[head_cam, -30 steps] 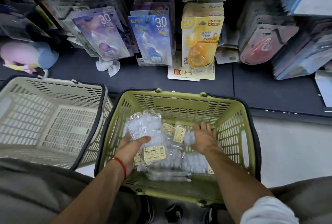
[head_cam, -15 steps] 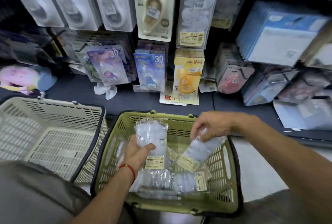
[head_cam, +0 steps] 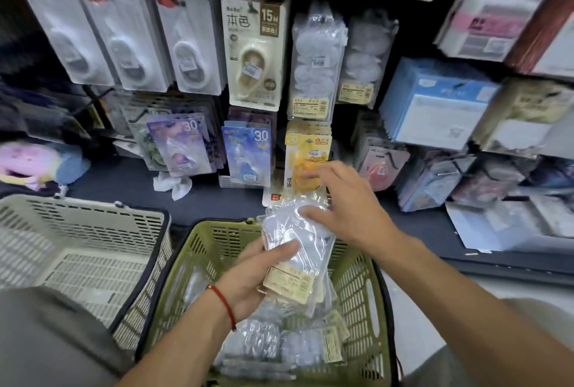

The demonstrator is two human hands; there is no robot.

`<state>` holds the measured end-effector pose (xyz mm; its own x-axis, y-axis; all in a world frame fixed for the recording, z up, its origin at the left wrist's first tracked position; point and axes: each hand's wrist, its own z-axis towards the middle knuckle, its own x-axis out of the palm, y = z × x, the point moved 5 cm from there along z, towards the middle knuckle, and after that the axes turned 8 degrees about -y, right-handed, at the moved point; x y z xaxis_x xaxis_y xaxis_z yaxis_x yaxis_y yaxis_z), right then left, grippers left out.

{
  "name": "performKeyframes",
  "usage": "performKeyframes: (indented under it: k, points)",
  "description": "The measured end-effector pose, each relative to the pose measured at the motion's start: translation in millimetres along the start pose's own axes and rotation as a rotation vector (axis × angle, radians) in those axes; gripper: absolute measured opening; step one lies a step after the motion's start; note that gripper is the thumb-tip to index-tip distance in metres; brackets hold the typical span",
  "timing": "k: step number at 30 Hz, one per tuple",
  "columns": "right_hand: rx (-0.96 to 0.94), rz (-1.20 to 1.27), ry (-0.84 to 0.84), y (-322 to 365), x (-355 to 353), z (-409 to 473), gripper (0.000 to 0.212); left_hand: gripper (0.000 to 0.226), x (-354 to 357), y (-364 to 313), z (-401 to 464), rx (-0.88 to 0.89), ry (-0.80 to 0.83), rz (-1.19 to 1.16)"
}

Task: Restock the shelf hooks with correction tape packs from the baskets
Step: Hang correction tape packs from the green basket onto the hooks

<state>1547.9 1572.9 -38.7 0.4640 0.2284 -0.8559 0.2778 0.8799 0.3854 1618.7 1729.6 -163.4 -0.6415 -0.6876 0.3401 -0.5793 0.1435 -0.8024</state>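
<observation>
Packs (head_cam: 296, 246) now merged into one stack; left hand (head_cam: 251, 281) grips it, right hand (head_cam: 348, 206) now pinching its top.

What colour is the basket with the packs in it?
Olive green basket, with a dark rim, seen in the head view.

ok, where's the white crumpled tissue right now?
Head view, left of centre: the crumpled tissue lies on the dark shelf base, just below the purple "30" pack and behind the beige basket.

The beige hanging card (head_cam: 254, 51) shows "本色" and "15M". The purple card (head_cam: 180, 144) and the blue card (head_cam: 247, 153) to its right each show "30". Price labels are too blurred.
</observation>
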Motion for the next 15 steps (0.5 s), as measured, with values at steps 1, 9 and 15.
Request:
performKeyframes:
  k: [1,9,15]
  points:
    - [0.106,0.053,-0.08,-5.6,-7.2,-1.3,0.054,0.068,2.3,-10.4,-1.1,0.045,-0.021,-0.017]
    - [0.572,0.863,0.027,-2.1,3.0,-9.4,0.047,0.037,47.5,-92.3,9.6,0.396,-0.039,0.163]
    - [0.529,1.079,-0.178,-7.6,-24.1,16.5,0.023,0.046,79.9,-154.0,8.3,0.46,0.052,0.189]
